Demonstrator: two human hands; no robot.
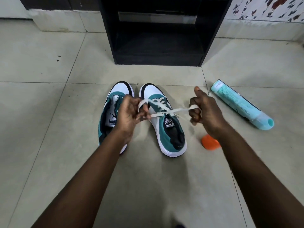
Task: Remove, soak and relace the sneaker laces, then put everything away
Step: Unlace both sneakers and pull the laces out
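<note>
The floor is laid with large pale grey-green tiles with thin dark grout lines and a few small dark specks toward its left side. Directly on it, near the middle, two teal, white and black sneakers stand side by side, toes toward the far edge: the left sneaker and the right sneaker, just apart. Beyond them a black cabinet stands on the floor against the far wall. Toward the right side a pale turquoise bottle lies on its side, and an orange cap lies between it and the right sneaker.
</note>
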